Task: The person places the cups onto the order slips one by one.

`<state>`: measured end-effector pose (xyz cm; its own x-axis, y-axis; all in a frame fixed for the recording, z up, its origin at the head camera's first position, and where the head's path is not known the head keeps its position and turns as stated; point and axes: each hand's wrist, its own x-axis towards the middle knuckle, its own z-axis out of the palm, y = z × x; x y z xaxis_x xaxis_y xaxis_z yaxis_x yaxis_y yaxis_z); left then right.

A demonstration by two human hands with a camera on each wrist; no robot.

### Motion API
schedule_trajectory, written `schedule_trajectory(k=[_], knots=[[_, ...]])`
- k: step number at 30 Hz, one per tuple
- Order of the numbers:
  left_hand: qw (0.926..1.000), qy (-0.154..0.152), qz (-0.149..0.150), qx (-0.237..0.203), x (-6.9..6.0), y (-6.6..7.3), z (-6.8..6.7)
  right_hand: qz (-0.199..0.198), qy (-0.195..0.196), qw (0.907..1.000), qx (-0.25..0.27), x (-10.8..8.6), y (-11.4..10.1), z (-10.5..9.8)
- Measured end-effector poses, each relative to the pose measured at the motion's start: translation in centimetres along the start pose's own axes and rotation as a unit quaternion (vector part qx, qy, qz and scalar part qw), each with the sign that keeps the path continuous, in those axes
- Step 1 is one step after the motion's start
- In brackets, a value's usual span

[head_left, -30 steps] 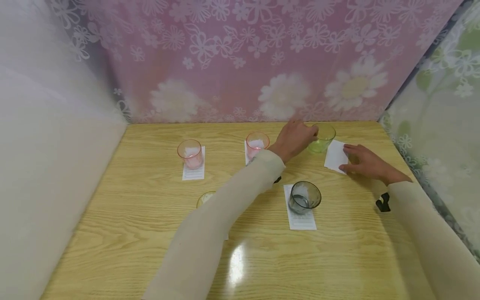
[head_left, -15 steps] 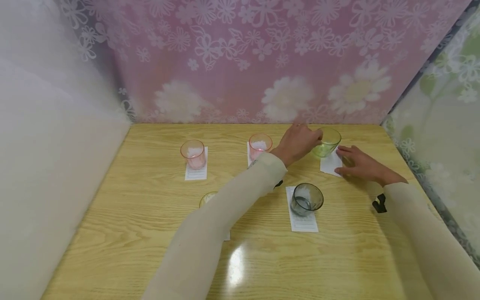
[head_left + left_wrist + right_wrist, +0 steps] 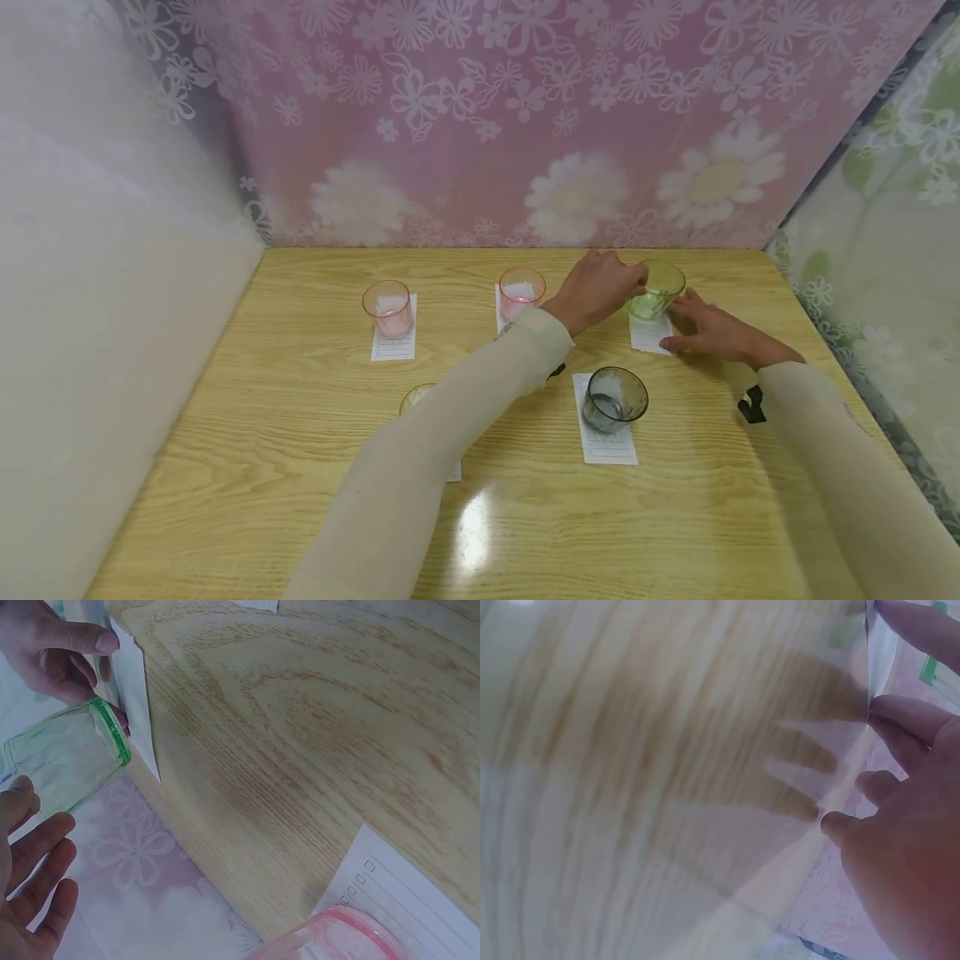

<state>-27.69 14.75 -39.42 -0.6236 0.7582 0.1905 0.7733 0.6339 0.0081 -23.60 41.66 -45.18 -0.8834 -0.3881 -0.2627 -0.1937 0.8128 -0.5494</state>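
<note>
At the back right of the head view, my left hand (image 3: 600, 287) pinches the rim of a green glass (image 3: 651, 304). The left wrist view has this green glass (image 3: 71, 757) with its thick base toward the table. Its base appears over a white lined slip of paper (image 3: 649, 335); whether they touch is unclear. My right hand (image 3: 708, 329) lies at the slip's right edge, thumb and forefinger spread apart and touching it. In the right wrist view, the right hand's other fingers (image 3: 877, 787) stay off the paper, which shows edge-on.
Two pink glasses (image 3: 387, 312) (image 3: 521, 292) stand on slips to the left. A grey glass (image 3: 609, 408) on its slip stands in front. A yellow glass (image 3: 412, 397) is mostly behind the left sleeve. A pink flowered curtain (image 3: 480, 167) borders the wooden table (image 3: 262, 467).
My right hand has slid the slip leftward, so it now lies beneath the green glass in view. The left hand keeps its hold on the rim, with the view shifting slightly.
</note>
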Motion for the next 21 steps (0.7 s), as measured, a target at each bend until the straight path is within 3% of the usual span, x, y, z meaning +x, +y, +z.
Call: schedule_trajectory(k=[15, 21], knots=[[0.9999, -0.006, 0.014, -0.002, -0.31, 0.15, 0.47, -0.018, -0.002, 0.9996, 0.022, 0.8, -0.01, 0.26], [0.9998, -0.012, 0.015, -0.005, -0.4, 0.03, 0.78, -0.009, -0.008, 0.9993, 0.036, 0.59, -0.48, 0.25]])
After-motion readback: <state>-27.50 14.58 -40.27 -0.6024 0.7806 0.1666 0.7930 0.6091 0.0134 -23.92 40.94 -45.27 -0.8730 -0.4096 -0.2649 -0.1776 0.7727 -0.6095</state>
